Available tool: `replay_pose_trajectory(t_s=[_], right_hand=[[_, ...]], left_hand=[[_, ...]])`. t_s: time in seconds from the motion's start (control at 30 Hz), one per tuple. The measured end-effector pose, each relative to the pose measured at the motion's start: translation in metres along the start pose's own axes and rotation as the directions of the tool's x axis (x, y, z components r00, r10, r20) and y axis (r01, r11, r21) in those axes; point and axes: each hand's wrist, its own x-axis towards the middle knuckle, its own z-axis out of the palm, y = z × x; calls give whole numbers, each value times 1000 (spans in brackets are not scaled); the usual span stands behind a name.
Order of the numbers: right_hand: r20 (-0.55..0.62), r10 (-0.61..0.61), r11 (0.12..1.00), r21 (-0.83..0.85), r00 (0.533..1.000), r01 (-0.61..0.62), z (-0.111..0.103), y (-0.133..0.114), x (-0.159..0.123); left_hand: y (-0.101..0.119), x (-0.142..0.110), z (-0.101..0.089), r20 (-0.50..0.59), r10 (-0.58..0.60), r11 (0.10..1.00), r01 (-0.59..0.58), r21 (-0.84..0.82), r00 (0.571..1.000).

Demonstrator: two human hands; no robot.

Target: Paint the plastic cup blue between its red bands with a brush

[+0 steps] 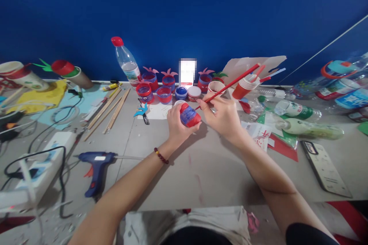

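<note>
Red and blue paint is covering 1 small cup [189,117], the piece being worked on, which is lying tilted on its side between the 2 hands, above the middle of the table [178,176].

Left hand [174,121]: fingers are curling around the cup, grasping it and holding its painted wall toward the brush.
Right hand [225,114]: fingers are pinching 1 long red brush [238,80], its tip meeting or nearly meeting the blue patch.

Stage, as judged: blue is being laid over red. Any further stroke is calling for a steady cup, a light tip and a small turn toward bare red.

Just beyond: 1 open jar of blue paint [181,92] is standing beside 1 closed jar [194,92]; 1 white paper cup [216,87] is standing behind the right hand.
Around these: 5 painted cups [145,98] are standing in red and blue, 3 of them showing pink leaf shapes.

Farther left: wooden sticks [117,113] are lying loose; 1 blue glue gun [99,160] is resting near 1 power strip [54,157].
Farther right: 1 stack of paper cups [242,89] is holding straws; 1 phone [327,170] is lying flat.
</note>
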Motion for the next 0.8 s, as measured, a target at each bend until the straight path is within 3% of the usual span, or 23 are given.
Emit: replay_pose_trajectory(t_s=[0.3,0.53,0.8], right_hand=[[18,-13,999,52,1000,12,-4,-11,-4],[52,56,986,154,997,-63,-6,-17,-3],[1,65,994,90,998,-65,-2,-6,1]], left_hand=[[-1,-1,1,1,-32,999,32,-31,999],[4,1,-2,36,-94,995,95,-36,995],[-1,-1,1,-6,-18,1000,18,-15,1000]])
